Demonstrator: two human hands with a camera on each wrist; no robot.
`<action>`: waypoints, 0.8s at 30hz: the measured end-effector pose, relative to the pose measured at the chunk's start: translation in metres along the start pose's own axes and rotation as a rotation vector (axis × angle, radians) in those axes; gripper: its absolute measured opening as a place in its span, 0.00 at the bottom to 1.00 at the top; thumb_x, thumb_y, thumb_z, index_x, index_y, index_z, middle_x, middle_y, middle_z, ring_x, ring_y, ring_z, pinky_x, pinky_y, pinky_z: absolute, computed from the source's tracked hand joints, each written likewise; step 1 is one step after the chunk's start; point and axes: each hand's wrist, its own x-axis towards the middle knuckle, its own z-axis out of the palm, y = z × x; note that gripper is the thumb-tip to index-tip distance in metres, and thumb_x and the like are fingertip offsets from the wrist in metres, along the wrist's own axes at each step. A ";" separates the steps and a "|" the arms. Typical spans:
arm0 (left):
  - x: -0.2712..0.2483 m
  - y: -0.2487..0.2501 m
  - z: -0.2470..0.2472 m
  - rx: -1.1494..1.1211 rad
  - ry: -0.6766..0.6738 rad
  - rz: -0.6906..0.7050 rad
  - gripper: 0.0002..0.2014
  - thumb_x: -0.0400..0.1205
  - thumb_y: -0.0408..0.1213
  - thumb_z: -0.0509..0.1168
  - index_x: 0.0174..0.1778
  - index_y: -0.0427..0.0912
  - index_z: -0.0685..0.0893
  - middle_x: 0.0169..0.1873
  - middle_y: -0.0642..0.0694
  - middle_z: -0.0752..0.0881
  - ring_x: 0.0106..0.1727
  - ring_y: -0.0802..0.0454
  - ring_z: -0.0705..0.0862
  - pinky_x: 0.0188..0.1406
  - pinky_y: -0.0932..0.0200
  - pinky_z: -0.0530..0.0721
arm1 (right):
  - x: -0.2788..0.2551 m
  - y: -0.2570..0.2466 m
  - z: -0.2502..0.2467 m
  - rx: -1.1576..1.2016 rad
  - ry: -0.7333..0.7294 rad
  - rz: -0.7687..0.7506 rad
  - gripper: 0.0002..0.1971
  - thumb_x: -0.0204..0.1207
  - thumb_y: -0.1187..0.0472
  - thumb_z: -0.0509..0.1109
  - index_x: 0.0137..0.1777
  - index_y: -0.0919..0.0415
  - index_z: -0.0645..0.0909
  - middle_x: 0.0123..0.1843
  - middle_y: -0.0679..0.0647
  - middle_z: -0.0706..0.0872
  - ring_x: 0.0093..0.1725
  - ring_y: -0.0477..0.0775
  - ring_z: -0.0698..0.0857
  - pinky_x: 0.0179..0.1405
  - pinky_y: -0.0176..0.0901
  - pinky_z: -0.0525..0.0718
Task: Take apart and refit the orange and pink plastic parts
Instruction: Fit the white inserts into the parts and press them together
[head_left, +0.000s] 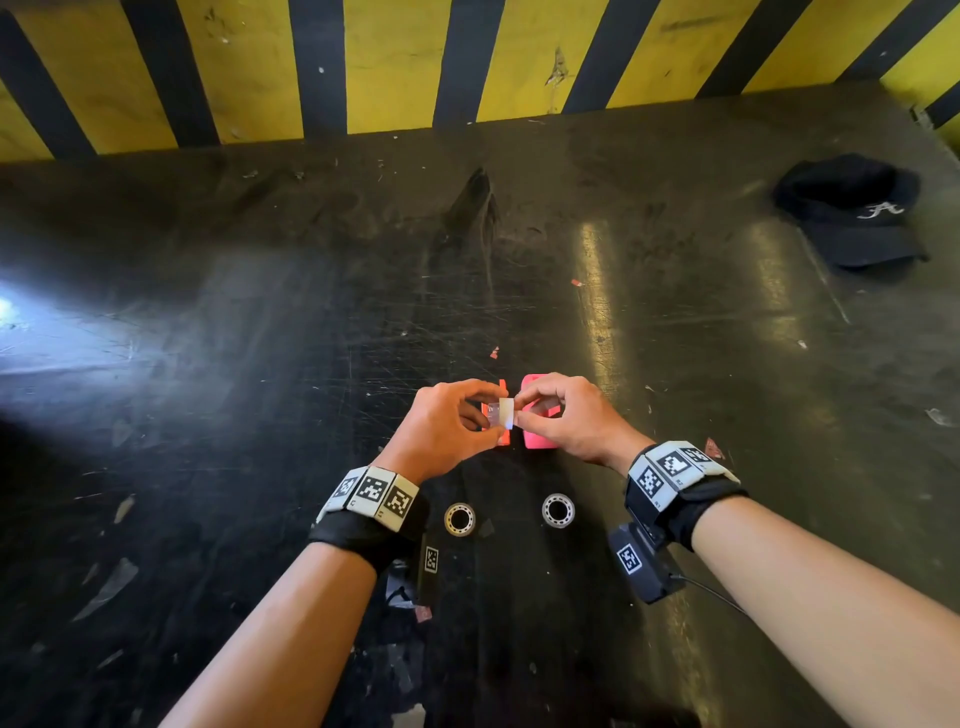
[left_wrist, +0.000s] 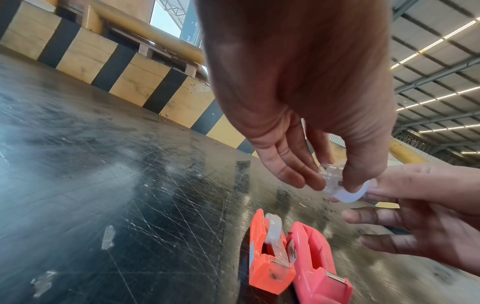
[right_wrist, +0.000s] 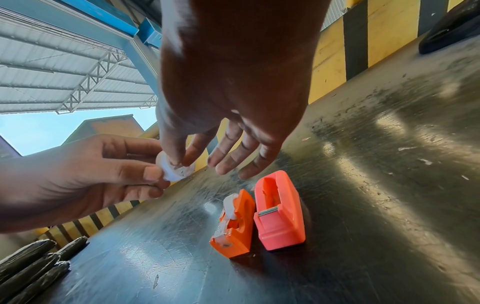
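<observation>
An orange tape dispenser (right_wrist: 236, 226) with a white roll in it stands on the black table (head_left: 260, 364). Touching its right side stands a pink dispenser (right_wrist: 280, 216) whose slot is empty. Both are partly hidden under my hands in the head view, the orange dispenser (head_left: 503, 440) left of the pink dispenser (head_left: 537, 440). Just above them I hold a small white tape roll (head_left: 505, 413) with a clear plastic hub (left_wrist: 333, 174). My left hand (head_left: 488, 418) pinches it from the left with thumb and forefinger. My right hand (head_left: 522, 410) pinches it from the right, other fingers spread.
Two metal bearing rings (head_left: 460, 518) (head_left: 558, 510) lie near my wrists. A black cap (head_left: 852, 213) sits at the far right. A yellow and black striped wall (head_left: 467, 62) borders the table's far edge. Small tape scraps (head_left: 576, 283) dot the scratched surface.
</observation>
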 end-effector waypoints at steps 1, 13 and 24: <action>0.000 0.000 0.001 0.001 0.004 -0.001 0.25 0.74 0.34 0.83 0.67 0.48 0.90 0.51 0.56 0.92 0.47 0.59 0.94 0.54 0.58 0.94 | -0.001 0.000 -0.001 0.011 -0.001 -0.005 0.07 0.75 0.59 0.82 0.52 0.58 0.94 0.51 0.48 0.89 0.41 0.35 0.85 0.42 0.21 0.80; 0.002 -0.001 0.004 0.019 0.033 0.032 0.23 0.72 0.32 0.85 0.64 0.44 0.93 0.50 0.49 0.95 0.46 0.58 0.95 0.54 0.56 0.95 | 0.000 0.008 -0.001 0.034 0.023 0.010 0.06 0.73 0.60 0.84 0.49 0.53 0.94 0.52 0.47 0.90 0.47 0.43 0.88 0.49 0.35 0.85; 0.000 -0.006 0.007 0.080 0.019 -0.009 0.22 0.69 0.34 0.85 0.56 0.42 0.87 0.46 0.54 0.90 0.43 0.58 0.92 0.43 0.69 0.90 | 0.003 0.019 -0.017 0.000 -0.037 0.147 0.15 0.69 0.43 0.83 0.43 0.55 0.92 0.44 0.50 0.94 0.43 0.47 0.91 0.48 0.45 0.87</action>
